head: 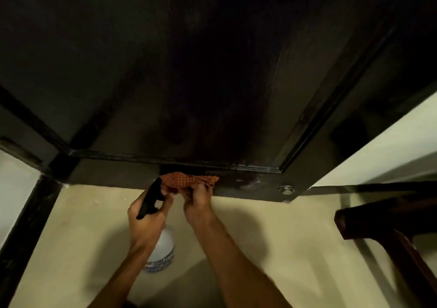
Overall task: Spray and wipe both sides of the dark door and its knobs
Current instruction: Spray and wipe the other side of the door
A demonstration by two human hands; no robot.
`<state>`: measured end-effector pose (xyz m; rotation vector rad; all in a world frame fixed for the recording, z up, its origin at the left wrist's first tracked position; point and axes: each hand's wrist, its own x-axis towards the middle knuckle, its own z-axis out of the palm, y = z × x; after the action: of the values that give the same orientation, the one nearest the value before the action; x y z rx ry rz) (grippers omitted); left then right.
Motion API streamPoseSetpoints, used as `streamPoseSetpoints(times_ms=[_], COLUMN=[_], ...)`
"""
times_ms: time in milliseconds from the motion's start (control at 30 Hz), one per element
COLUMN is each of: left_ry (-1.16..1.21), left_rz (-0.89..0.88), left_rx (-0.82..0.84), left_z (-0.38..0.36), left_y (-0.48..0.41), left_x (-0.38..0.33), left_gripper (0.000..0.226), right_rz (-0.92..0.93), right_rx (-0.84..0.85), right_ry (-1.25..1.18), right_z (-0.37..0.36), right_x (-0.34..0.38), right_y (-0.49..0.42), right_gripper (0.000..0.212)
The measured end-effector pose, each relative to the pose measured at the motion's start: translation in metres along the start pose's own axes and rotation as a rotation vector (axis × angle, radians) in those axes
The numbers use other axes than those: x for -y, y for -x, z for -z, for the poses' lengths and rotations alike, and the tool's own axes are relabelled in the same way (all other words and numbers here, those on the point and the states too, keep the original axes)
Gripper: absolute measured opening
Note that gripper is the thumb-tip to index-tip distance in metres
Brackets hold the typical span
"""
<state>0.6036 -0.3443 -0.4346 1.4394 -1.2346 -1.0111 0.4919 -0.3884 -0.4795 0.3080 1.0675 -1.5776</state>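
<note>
The dark panelled door fills the upper view, seen from above down to its bottom rail. My left hand grips a spray bottle by its black trigger head, the white body hanging below. My left fingertips also touch an orange checked cloth. My right hand pinches that cloth and holds it against the door's bottom rail. No knob is in view.
A round metal fitting sits at the door's lower right corner. A dark wooden piece of furniture stands at the right. The dark door frame runs down the left. Pale floor lies beneath.
</note>
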Motion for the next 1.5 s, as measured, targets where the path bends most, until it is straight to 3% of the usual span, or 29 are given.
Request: streamPoseSetpoints(times_ms=[100, 300, 367, 500, 567, 633, 800, 867, 933, 1000, 1067, 1133, 1200, 1267, 1300, 1367, 1433, 1500], left_ry=[-0.037, -0.022, -0.034, 0.0, 0.004, 0.002, -0.012, -0.02, 0.001, 0.012, 0.02, 0.012, 0.003, -0.006, -0.009, 0.007, 0.016, -0.028], left_rz=[0.004, 0.01, -0.003, 0.013, 0.028, 0.013, 0.015, 0.034, 0.067, 0.072, 0.064, 0.062, 0.064, 0.066, 0.072, 0.063, 0.055, 0.048], left_rx=[0.024, 0.045, 0.055, 0.067, 0.077, 0.099, 0.127, 0.126, 0.128, 0.145, 0.164, 0.156, 0.167, 0.185, 0.186, 0.199, 0.207, 0.214], left_z=[0.005, 0.004, 0.001, -0.008, -0.014, -0.018, -0.031, -0.034, -0.038, -0.043, -0.054, -0.06, -0.063, -0.062, -0.061, -0.062, -0.065, -0.068], left_y=[-0.004, -0.005, 0.0, 0.01, 0.012, 0.011, 0.009, 0.01, 0.011, 0.011, 0.015, 0.017, 0.022, 0.03, 0.035, 0.036, 0.031, 0.025], left_x=[-0.01, -0.013, -0.013, -0.009, -0.01, -0.014, -0.011, -0.007, -0.004, -0.008, -0.014, -0.018, -0.014, -0.011, -0.008, -0.011, -0.019, -0.021], left_gripper=[0.058, 0.061, 0.064, 0.061, 0.064, 0.069, 0.062, 0.052, 0.043, 0.039, 0.039, 0.039, 0.035, 0.032, 0.033, 0.037, 0.047, 0.054], right_rz=[0.025, 0.476, 0.411, 0.011, -0.093, -0.103, 0.136, 0.074, -0.001, 0.114, 0.461, 0.692, 0.7, 0.537, 0.481, 0.467, 0.53, 0.623], right_rx=[0.016, -0.316, -0.31, -0.254, -0.212, -0.215, -0.351, -0.288, -0.291, -0.378, -0.508, -0.48, -0.493, -0.497, -0.498, -0.542, -0.517, -0.357], right_ry=[-0.147, -0.077, -0.033, -0.012, 0.026, -0.041, -0.158, -0.107, -0.097, -0.135, -0.089, 0.05, 0.074, -0.072, -0.138, -0.076, 0.038, 0.08], right_z=[-0.015, 0.021, 0.018, 0.027, 0.045, 0.056, 0.083, 0.085, 0.075, 0.068, 0.071, 0.07, 0.077, 0.087, 0.105, 0.114, 0.093, 0.07], right_x=[0.025, 0.067, 0.048, 0.023, 0.029, 0.045, 0.048, 0.042, 0.054, 0.069, 0.081, 0.086, 0.077, 0.063, 0.044, 0.023, 0.061, 0.082], right_y=[0.018, 0.009, -0.001, -0.023, -0.035, -0.038, -0.047, -0.048, -0.038, -0.035, -0.032, -0.022, -0.023, -0.041, -0.073, -0.1, -0.062, -0.015], right_gripper=[0.045, 0.041, 0.046, 0.023, 0.029, 0.033, 0.026, 0.039, 0.036, 0.022, 0.046, 0.075, 0.069, 0.045, 0.042, 0.056, 0.074, 0.072])
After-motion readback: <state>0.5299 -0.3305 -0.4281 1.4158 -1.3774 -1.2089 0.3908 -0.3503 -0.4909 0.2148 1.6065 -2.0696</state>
